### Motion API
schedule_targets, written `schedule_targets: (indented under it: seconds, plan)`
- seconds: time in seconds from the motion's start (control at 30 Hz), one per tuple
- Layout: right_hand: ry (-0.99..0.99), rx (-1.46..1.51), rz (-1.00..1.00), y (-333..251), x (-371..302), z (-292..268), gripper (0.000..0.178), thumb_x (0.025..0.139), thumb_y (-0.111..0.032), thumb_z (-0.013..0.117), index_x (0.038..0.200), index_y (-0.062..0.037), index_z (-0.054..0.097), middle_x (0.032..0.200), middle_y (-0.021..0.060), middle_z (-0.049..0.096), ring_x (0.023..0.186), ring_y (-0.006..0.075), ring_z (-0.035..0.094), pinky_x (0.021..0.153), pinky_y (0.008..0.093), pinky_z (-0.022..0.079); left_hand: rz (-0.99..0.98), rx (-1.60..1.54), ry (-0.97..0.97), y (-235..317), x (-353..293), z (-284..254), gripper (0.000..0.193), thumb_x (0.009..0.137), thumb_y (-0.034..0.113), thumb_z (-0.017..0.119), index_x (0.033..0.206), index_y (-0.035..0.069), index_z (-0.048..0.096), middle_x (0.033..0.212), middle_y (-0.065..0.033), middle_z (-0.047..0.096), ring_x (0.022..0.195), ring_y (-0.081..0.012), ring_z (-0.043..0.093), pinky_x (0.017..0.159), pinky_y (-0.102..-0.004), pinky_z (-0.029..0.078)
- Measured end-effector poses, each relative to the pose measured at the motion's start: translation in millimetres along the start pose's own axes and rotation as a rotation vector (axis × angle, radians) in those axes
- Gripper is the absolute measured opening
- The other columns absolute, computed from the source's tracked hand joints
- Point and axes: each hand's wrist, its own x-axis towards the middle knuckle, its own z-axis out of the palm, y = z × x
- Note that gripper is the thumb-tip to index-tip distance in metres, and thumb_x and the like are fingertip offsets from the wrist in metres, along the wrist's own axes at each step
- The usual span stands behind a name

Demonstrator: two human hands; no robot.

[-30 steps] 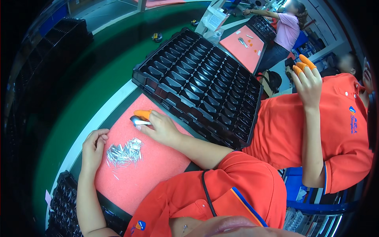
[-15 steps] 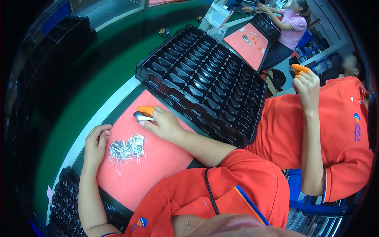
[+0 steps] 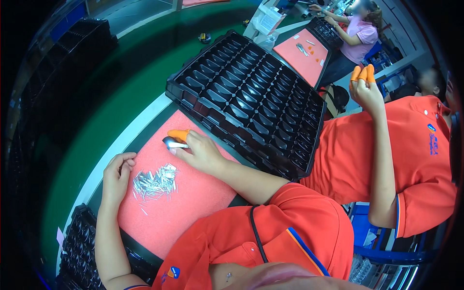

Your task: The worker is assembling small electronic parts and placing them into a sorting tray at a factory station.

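Observation:
My right hand, with orange finger cots on its fingertips, pinches a small part that has a dark rounded end and a shiny white shaft. I cannot make out its exact kind. It is held just above the far half of a pink foam mat. My left hand rests at the mat's left edge with its fingers curled in, and nothing shows in it. Beside it on the mat lies a loose heap of thin, silvery metal strips or pins, a few of them strayed toward me.
A large black moulded tray with rows of hollows stands beyond the mat. Another black tray is at the lower left. On the right a co-worker in a red shirt raises a hand with orange finger cots. Farther off, a person in pink works.
My hands and the held part have stayed put. The red-shirted co-worker's raised hand has turned and lifted slightly, fingertips now up. The person in pink has shifted a little.

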Motion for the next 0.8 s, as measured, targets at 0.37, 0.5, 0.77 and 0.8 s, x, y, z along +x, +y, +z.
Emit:
schedule_targets:
  seconds: [0.37, 0.5, 0.77, 0.8]
  plan:
    - [0.000, -0.001, 0.006, 2.5, -0.8, -0.2, 0.042, 0.082, -0.027, 0.066, 0.115, -0.0021, 0.059, 0.097, 0.0163, 0.061, 0.085, 0.0292, 0.062, 0.073, 0.0353, 0.049, 0.011, 0.004, -0.004, 0.4, -0.4, -0.5, 0.024, 0.088, -0.007, 0.043, 0.102, -0.004, 0.062, 0.086, -0.0061, 0.059, 0.079, -0.0105, 0.055, 0.076, -0.0230, 0.045]
    - [-0.020, -0.007, 0.031, 0.2, 0.0, -1.6, 0.042, 0.083, -0.028, 0.066, 0.115, -0.0019, 0.058, 0.097, 0.0163, 0.061, 0.085, 0.0292, 0.062, 0.073, 0.0354, 0.049, 0.000, 0.012, -0.002, 2.7, -0.1, -2.3, 0.024, 0.087, -0.006, 0.044, 0.102, -0.004, 0.063, 0.086, -0.0076, 0.059, 0.079, -0.0123, 0.056, 0.076, -0.0245, 0.046]
    - [0.012, 0.009, 0.020, -2.6, 0.1, -6.1, 0.043, 0.083, -0.029, 0.066, 0.115, -0.0016, 0.059, 0.097, 0.0164, 0.061, 0.085, 0.0292, 0.062, 0.072, 0.0356, 0.049, 0.000, 0.013, -0.009, 8.2, 1.8, -3.4, 0.024, 0.086, -0.007, 0.045, 0.102, -0.004, 0.063, 0.087, -0.0091, 0.060, 0.080, -0.0136, 0.058, 0.076, -0.0258, 0.047]
    - [0.019, 0.010, 0.020, -2.0, -0.4, -8.1, 0.043, 0.083, -0.029, 0.066, 0.115, -0.0016, 0.059, 0.097, 0.0164, 0.061, 0.085, 0.0292, 0.062, 0.072, 0.0356, 0.049, 0.006, 0.017, -0.013, 11.8, 2.5, -3.3, 0.024, 0.086, -0.007, 0.045, 0.102, -0.004, 0.063, 0.087, -0.0090, 0.060, 0.080, -0.0135, 0.058, 0.076, -0.0257, 0.047]
